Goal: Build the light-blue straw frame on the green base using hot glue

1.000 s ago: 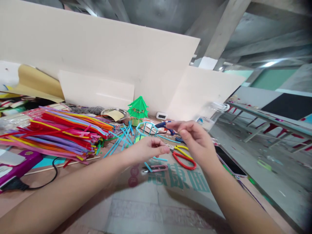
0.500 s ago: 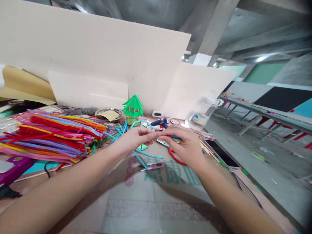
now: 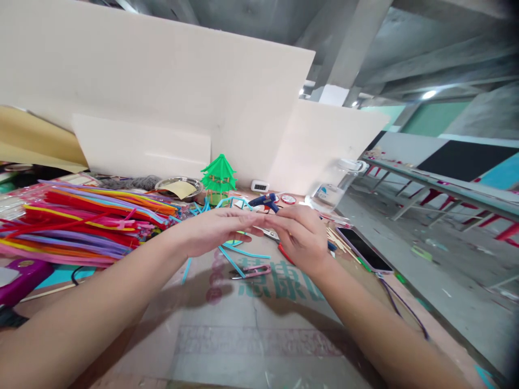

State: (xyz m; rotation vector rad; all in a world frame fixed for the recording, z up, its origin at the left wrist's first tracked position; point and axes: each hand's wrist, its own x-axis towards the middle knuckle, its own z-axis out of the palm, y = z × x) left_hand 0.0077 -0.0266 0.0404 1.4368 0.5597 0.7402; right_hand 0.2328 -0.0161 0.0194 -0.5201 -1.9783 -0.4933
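Note:
Over the middle of the table my two hands meet at the fingertips. My left hand (image 3: pixel 221 229) is stretched out with its fingers long and slightly apart, and I see nothing held in it. The fingers of my right hand (image 3: pixel 302 235) are bent and pinched together at the left fingertips; whatever may lie between them is too small to make out. Below and behind the hands lie light-blue pipe cleaners (image 3: pixel 247 254), partly covered by the left hand. A pair of pink thread snips (image 3: pixel 255 270) rests on the plastic sheet. Red-handled pliers (image 3: pixel 285 252) show partly under my right hand.
Bundled colourful pipe cleaners (image 3: pixel 85 221) fill the left side. A green pagoda-like model (image 3: pixel 219 175) stands behind, near a metal dish (image 3: pixel 194 186), a small timer (image 3: pixel 260 186) and a blue glue gun (image 3: pixel 263 201). At right are a phone (image 3: pixel 365 249) and a clear plastic jug (image 3: pixel 334 186).
My left fingers have straightened out from a pinch. My right hand stays pinched at their tips. The view has shifted slightly, and the things on the table look unmoved.

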